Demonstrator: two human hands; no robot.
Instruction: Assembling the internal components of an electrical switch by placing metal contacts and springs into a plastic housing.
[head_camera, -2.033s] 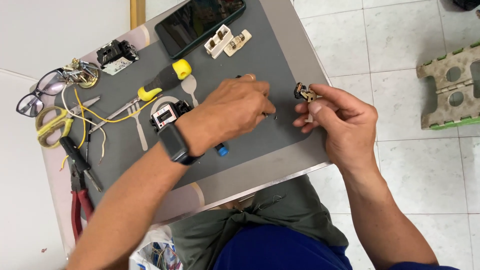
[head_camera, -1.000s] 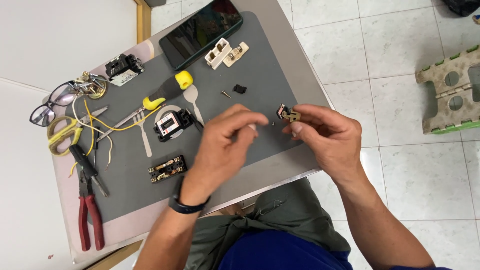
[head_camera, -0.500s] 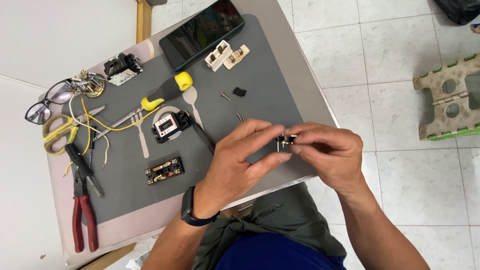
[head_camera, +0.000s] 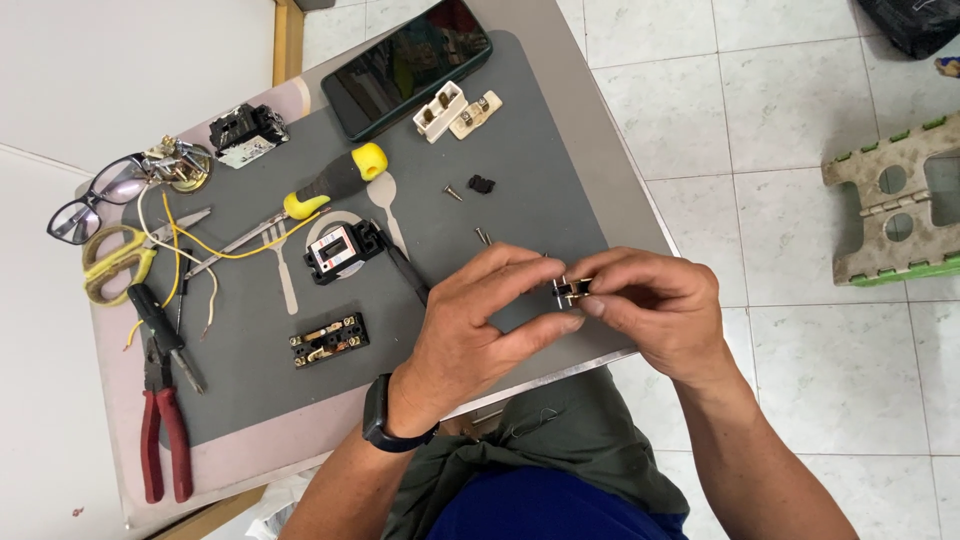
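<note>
Open room: bare grey mat (head_camera: 545, 185) in the upper middle.
In the way: screws (head_camera: 483, 236), phone (head_camera: 405, 65), screwdriver (head_camera: 335, 180).

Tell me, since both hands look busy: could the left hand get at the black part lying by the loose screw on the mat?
Probably yes. The black part lies uncovered beyond the left hand, nothing between, but that hand shares the small part with the right hand.

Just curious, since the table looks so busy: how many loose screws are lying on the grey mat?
2 that I can make out: one screw beside the small black part, another screw nearer the left hand. The hands may hide more.
</note>
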